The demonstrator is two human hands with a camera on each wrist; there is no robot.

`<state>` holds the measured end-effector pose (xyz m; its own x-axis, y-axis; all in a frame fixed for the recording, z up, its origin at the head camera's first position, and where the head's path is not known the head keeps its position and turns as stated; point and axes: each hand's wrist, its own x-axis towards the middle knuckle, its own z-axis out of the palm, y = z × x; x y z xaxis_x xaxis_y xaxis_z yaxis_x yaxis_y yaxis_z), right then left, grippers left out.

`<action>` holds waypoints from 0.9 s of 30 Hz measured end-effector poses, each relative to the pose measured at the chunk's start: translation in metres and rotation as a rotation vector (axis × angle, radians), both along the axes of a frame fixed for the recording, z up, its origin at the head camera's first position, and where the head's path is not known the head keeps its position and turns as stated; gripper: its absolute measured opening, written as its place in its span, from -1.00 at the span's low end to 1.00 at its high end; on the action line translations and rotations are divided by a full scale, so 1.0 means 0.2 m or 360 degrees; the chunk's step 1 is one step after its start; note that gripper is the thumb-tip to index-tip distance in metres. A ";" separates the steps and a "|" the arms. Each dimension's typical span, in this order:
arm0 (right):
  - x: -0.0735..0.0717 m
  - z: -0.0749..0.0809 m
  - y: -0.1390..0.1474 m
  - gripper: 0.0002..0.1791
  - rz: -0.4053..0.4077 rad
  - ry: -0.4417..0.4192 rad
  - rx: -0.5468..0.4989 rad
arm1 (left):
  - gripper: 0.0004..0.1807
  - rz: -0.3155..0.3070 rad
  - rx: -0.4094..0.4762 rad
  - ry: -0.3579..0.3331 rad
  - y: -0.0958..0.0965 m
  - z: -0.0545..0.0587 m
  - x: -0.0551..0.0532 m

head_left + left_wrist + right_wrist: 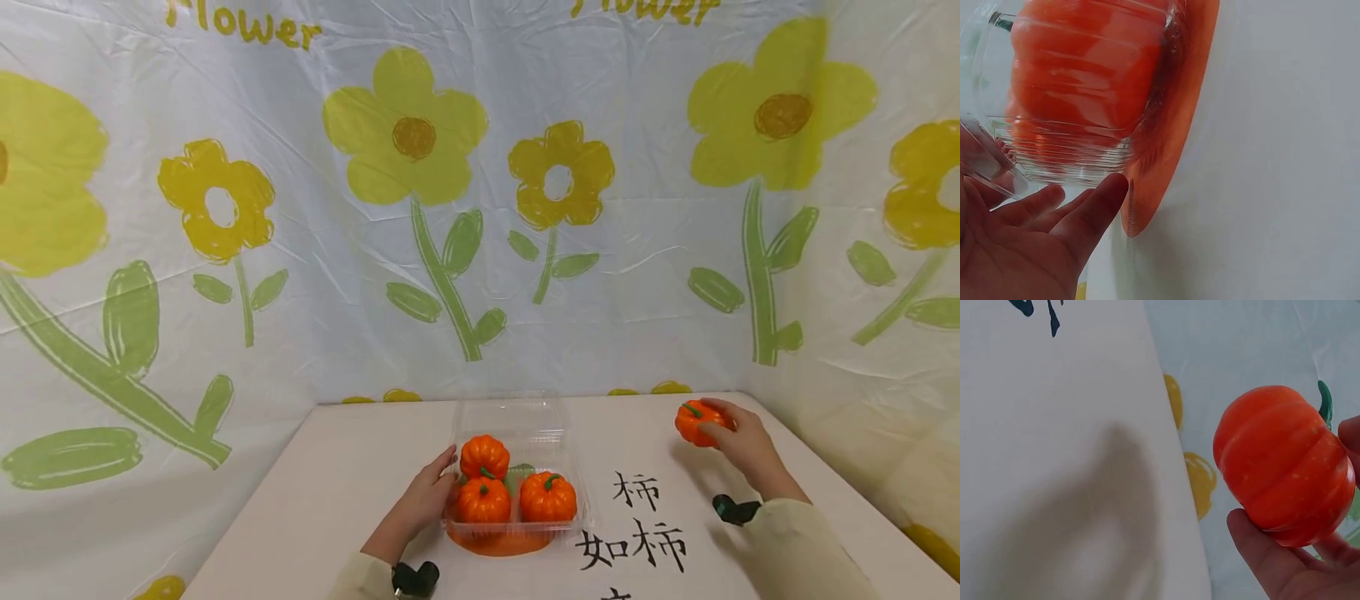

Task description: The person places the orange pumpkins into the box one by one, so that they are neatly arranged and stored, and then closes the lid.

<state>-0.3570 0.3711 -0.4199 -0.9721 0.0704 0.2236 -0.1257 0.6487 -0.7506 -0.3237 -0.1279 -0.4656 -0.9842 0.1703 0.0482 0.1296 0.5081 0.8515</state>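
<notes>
A clear plastic clamshell box point(525, 527) stands with its lid point(510, 412) raised at the back. Inside are three small orange toy pumpkins with green stems: one at the back left point(484, 455), one at the front left point(483, 502) and one at the right point(548, 497). My left hand point(426, 498) touches the box's left side, its fingers point(1094, 212) extended along the ridged wall. Over the table's far right, my right hand point(750, 442) grips a fourth toy pumpkin point(1285, 465) between thumb and fingers, its shadow falling on the tabletop.
Under the box, an orange printed shape point(501, 543) shows on the white table point(300, 500). Black brush-written characters point(636, 492) lie right of the box. A flower-printed curtain point(637, 250) closes off the back and sides of the table.
</notes>
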 end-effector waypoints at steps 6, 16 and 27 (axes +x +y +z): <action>-0.01 0.01 -0.05 -0.48 0.0075 0.0119 -0.0006 | -0.38 0.0000 0.0020 -0.0026 0.00 0.00 0.00; -0.01 0.04 -0.18 -0.39 0.0121 0.0092 0.0054 | -0.39 -0.0011 0.0027 -0.0031 0.00 0.00 -0.01; 0.01 0.07 -0.32 -0.41 0.0186 0.0103 0.0053 | -0.39 -0.0018 0.0022 -0.0036 -0.01 -0.01 -0.01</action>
<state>-0.3553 0.3078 -0.4058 -0.9568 -0.0513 0.2863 -0.2495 0.6512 -0.7168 -0.3267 -0.1299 -0.4681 -0.9831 0.1809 0.0286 0.1161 0.4949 0.8612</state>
